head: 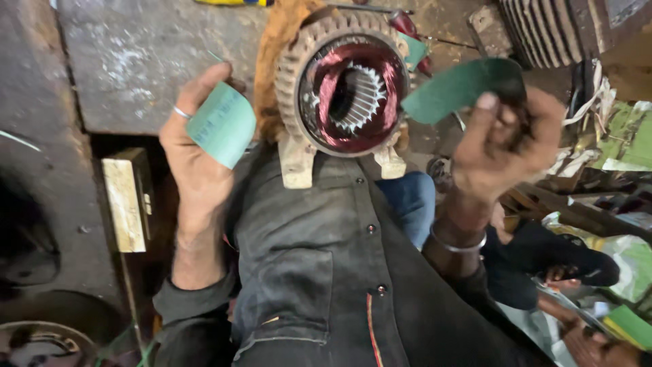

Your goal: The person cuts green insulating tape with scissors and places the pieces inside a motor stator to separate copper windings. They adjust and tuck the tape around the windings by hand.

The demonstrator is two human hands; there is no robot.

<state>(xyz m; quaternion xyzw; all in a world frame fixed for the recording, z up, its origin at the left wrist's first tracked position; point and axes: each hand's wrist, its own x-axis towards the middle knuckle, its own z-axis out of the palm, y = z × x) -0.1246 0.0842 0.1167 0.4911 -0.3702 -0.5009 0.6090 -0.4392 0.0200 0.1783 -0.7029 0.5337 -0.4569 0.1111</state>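
Head view, biggest first: dark shirt fills lower centre of frame, buttons down the front. Grey slab takes upper left, w/ a pale block at left-centre below it. Stator sits upper centre, just above the shirt: ribbed round housing, copper-red windings inside, toothed bore in the middle, two pale feet at bottom; orange cloth behind its left side. Finned casing in upper right corner. Clutter of green & white scraps along right edge. Another person's dark sleeve at lower right.

Right hand, right of centre, fingers closed, pinching a dark green sheet that curves up-left, its tip just beside the stator rim; can't tell if touching. Metal bangle on that wrist. Left hand, left of centre, fingers curled round a light green sheet, bent into a curve, near the stator's left side but apart. Ring on one finger.
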